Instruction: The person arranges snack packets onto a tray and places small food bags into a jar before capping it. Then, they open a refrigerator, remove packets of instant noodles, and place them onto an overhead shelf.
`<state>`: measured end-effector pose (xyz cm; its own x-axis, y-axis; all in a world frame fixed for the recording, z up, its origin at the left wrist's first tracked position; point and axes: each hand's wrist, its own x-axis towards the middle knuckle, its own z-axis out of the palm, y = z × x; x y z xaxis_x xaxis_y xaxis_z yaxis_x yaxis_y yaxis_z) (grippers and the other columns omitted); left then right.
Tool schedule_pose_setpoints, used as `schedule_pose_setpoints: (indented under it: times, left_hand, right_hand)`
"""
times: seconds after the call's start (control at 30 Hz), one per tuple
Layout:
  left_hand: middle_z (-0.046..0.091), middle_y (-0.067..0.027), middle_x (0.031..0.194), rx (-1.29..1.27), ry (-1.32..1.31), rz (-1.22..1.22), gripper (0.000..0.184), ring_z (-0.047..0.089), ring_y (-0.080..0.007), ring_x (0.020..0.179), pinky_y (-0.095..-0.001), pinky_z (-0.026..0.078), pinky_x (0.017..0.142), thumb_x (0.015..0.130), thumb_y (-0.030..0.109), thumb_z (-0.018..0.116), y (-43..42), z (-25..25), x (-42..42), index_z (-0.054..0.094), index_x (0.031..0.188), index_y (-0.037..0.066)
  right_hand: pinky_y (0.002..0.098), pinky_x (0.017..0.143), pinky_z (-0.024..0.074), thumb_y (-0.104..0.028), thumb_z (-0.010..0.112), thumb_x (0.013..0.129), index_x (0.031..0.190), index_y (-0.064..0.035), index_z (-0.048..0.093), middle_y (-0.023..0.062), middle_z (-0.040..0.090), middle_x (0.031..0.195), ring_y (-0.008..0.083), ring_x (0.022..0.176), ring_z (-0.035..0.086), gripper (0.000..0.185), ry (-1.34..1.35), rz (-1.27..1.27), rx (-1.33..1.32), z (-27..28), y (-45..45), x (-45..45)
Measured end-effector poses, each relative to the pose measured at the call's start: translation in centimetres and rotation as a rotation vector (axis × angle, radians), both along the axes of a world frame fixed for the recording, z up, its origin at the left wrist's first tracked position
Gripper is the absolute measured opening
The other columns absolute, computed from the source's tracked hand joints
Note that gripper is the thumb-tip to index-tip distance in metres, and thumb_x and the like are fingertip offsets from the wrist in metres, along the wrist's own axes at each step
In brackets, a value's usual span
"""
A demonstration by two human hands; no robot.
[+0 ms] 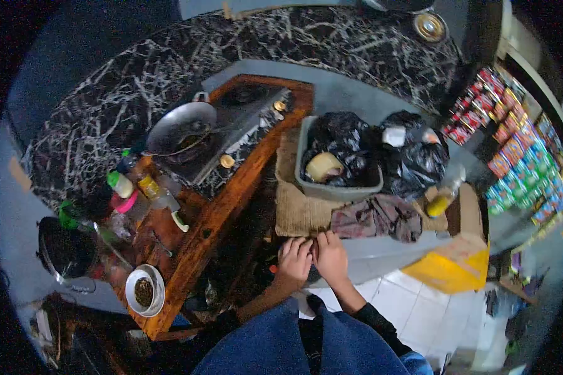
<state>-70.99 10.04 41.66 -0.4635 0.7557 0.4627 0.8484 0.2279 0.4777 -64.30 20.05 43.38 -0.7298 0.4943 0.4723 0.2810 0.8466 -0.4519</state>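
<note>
My left hand (296,262) and my right hand (330,255) are side by side just below the cardboard edge, in front of my body. The fingers of both are curled together around something small and dark, too hidden to name. Just above and right of them, a crumpled dark checked cloth (378,217) lies by the cardboard (303,219). Behind it a grey tub (341,193) holds black plastic bags (344,134) and a roll of tan tape (323,167).
To the left, a wooden stove table (209,234) bears a wok (181,128), a knife (179,220), bottles and a white bowl (145,290). At right are more black bags (419,165), a yellow bottle (440,205), a yellow box (453,269) and hanging sachets (516,147).
</note>
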Motion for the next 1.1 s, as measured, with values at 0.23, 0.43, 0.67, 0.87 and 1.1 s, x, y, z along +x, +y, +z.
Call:
schedule_pose_setpoints:
  times: [0.23,0.43,0.67,0.87,1.1]
  left_hand:
    - [0.044,-0.0201,0.107,-0.209,0.003,-0.077,0.040,0.040,-0.0361,0.099,-0.0444,0.031,0.088,0.071,0.010,0.054,-2.7,3.0,3.2,0.042,0.106,-0.004]
    - [0.046,-0.0212,0.102,-0.348,-0.264,-0.479,0.041,0.040,-0.0384,0.096,-0.0449,0.033,0.083,0.073,0.022,0.057,-6.1,0.4,9.5,0.044,0.102,-0.005]
    - [0.032,-0.0266,0.123,-0.532,-0.359,-0.682,0.064,0.028,-0.0385,0.118,-0.0399,0.024,0.098,0.071,0.021,0.057,-3.3,1.3,21.1,0.029,0.121,-0.008]
    - [0.020,-0.0234,0.132,-0.397,-0.496,-0.762,0.087,0.024,-0.0374,0.121,-0.0385,0.024,0.100,0.067,0.023,0.063,0.2,-0.2,30.5,0.011,0.131,-0.005]
    - [0.018,-0.0170,0.136,-0.285,-0.704,-1.008,0.065,0.019,-0.0304,0.126,-0.0388,0.018,0.102,0.075,0.018,0.061,2.8,-3.3,35.0,0.027,0.130,0.010]
  right_hand:
    - [0.0412,0.066,0.0421,-0.002,0.057,0.062,0.083,-0.0004,0.050,0.0178,0.049,0.081,0.0358,0.079,0.049,0.023,0.107,-0.087,-0.162,0.0,-2.5,1.9]
    - [0.0385,0.068,0.0423,0.002,0.051,0.067,0.088,-0.0030,0.056,0.0156,0.050,0.084,0.0332,0.079,0.050,0.023,-0.008,-0.108,-0.157,0.3,-7.0,12.5]
    - [0.0419,0.089,0.0335,-0.003,0.057,0.067,0.104,-0.0038,0.052,0.0226,0.037,0.120,0.0391,0.106,0.039,0.037,-0.085,-0.426,-0.103,1.5,-7.3,25.3]
    - [0.0400,0.089,0.0372,-0.008,0.065,0.065,0.112,-0.0028,0.045,0.0227,0.035,0.121,0.0385,0.108,0.039,0.051,-0.161,-0.589,-0.249,2.8,-7.1,37.6]
    - [0.0381,0.082,0.0401,-0.004,0.059,0.069,0.104,-0.0053,0.053,0.0179,0.049,0.105,0.0341,0.097,0.048,0.036,-0.099,-0.749,-0.222,2.0,-4.1,47.8]
